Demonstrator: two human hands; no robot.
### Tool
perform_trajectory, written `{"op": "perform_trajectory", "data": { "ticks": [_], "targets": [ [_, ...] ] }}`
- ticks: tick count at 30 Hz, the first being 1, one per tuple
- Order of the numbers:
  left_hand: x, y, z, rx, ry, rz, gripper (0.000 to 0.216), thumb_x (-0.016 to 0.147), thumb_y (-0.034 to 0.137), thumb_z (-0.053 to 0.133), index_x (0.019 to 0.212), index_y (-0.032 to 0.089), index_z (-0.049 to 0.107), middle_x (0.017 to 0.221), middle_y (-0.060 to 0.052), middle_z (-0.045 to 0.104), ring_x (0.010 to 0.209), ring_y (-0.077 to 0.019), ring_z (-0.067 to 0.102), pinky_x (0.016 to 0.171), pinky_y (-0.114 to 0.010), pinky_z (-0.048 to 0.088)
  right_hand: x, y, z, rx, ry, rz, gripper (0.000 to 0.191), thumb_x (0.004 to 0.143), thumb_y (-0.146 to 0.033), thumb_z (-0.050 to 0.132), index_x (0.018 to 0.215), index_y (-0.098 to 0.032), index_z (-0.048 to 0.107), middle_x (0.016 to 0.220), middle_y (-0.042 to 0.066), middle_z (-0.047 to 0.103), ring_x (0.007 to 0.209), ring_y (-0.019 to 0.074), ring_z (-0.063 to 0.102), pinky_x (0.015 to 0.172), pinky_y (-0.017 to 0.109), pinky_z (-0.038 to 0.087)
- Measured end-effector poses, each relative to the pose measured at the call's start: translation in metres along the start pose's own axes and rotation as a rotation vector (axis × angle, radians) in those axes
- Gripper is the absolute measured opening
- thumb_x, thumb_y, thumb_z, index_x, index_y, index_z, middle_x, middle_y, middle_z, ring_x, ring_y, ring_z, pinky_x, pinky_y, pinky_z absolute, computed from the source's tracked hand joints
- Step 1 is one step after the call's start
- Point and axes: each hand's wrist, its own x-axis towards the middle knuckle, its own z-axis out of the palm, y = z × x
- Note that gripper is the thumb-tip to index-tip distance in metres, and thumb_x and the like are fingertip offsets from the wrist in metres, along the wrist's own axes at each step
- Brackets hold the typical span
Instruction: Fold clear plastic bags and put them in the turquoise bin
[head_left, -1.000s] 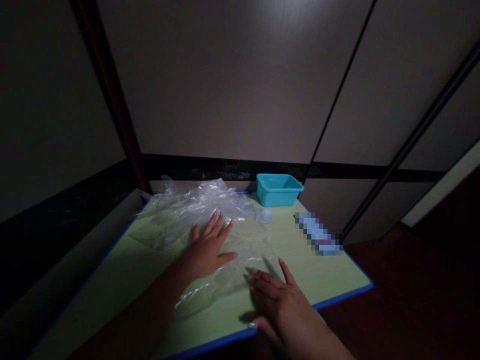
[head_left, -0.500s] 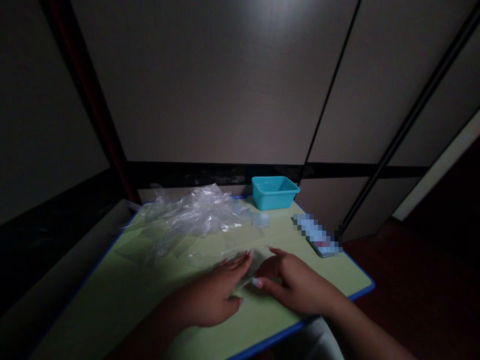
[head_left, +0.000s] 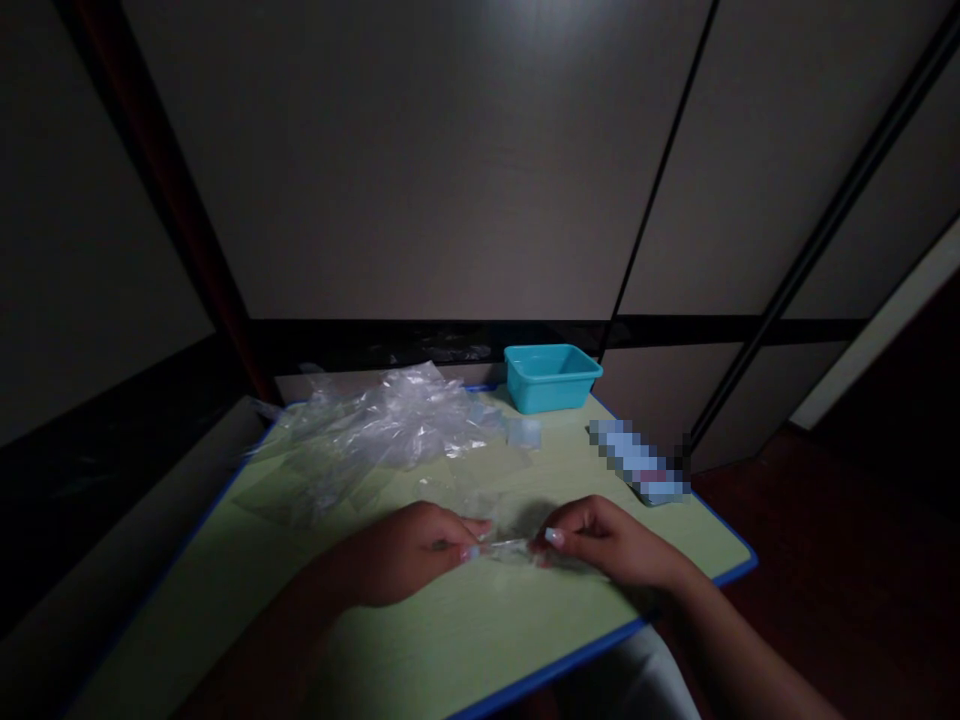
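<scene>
Between my hands, just above the light green table (head_left: 420, 650), stretches a clear plastic bag (head_left: 511, 547), its near edge catching the light. My left hand (head_left: 420, 550) pinches it at the left between thumb and fingers. At its right side my right hand (head_left: 600, 545) is closed on it, thumb pressed against bent fingers. A heap of crumpled clear plastic bags (head_left: 420, 415) lies beyond my hands, toward the back left of the table. The held bag's far part blends into the tabletop and is hard to make out.
A turquoise plastic basket (head_left: 553, 390) stands at the table's back edge, with a small pale square packet (head_left: 523, 433) in front of it. Near the right edge lies a flat, phone-like object (head_left: 637, 462), blurred out by pixels. Cabinet panels (head_left: 450, 180) rise behind the table.
My left hand has gone from lying flat with outstretched fingers to pinching the bag. My right fingers have closed on its other side, and the bag's edge is now drawn taut.
</scene>
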Motion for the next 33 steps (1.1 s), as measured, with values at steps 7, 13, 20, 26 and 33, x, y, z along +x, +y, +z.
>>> {"op": "perform_trajectory", "data": {
  "ticks": [7, 13, 20, 26, 33],
  "targets": [
    [0.010, -0.006, 0.002, -0.133, -0.066, -0.196, 0.043, 0.083, 0.053, 0.053, 0.075, 0.014, 0.069, 0.066, -0.001, 0.064, 0.064, -0.0157, 0.055, 0.057, -0.023, 0.036, -0.025, 0.017, 0.004, 0.235, 0.169, -0.093, 0.043, 0.074, -0.031, 0.073, 0.112, -0.020, 0.056, 0.114, 0.008, 0.060, 0.106, 0.0203, 0.056, 0.091, 0.034, 0.043],
    [0.013, -0.018, 0.007, -0.359, -0.035, -0.258, 0.042, 0.081, 0.053, 0.055, 0.092, 0.015, 0.070, 0.079, -0.004, 0.067, 0.072, -0.0163, 0.057, 0.067, -0.026, 0.040, -0.043, 0.032, 0.009, 0.256, 0.313, 0.087, 0.027, 0.078, -0.034, 0.068, 0.098, -0.017, 0.061, 0.095, 0.008, 0.066, 0.086, 0.0188, 0.061, 0.076, 0.031, 0.046],
    [0.016, -0.014, 0.010, -0.531, -0.005, -0.419, 0.047, 0.068, 0.058, 0.065, 0.084, 0.014, 0.069, 0.087, -0.010, 0.072, 0.085, -0.0253, 0.066, 0.074, -0.033, 0.048, -0.041, 0.034, 0.014, 0.231, 0.436, 0.119, 0.020, 0.076, -0.035, 0.067, 0.074, -0.016, 0.060, 0.072, 0.004, 0.065, 0.066, 0.0147, 0.057, 0.061, 0.026, 0.041],
    [0.019, -0.014, 0.012, -0.599, 0.020, -0.480, 0.047, 0.063, 0.058, 0.069, 0.080, 0.014, 0.066, 0.080, -0.010, 0.073, 0.082, -0.0262, 0.068, 0.072, -0.033, 0.049, -0.032, 0.033, 0.015, 0.166, 0.516, 0.149, 0.020, 0.079, -0.034, 0.059, 0.069, -0.017, 0.054, 0.064, 0.003, 0.062, 0.061, 0.0144, 0.055, 0.060, 0.026, 0.040],
    [0.021, -0.008, 0.012, -0.605, 0.052, -0.507, 0.043, 0.062, 0.055, 0.069, 0.079, 0.015, 0.063, 0.084, -0.009, 0.072, 0.076, -0.0238, 0.068, 0.066, -0.031, 0.050, -0.019, 0.031, 0.016, -0.115, 0.589, 0.253, 0.018, 0.080, -0.031, 0.054, 0.067, -0.019, 0.055, 0.060, 0.003, 0.062, 0.056, 0.0154, 0.054, 0.056, 0.026, 0.038]
  ]
}}
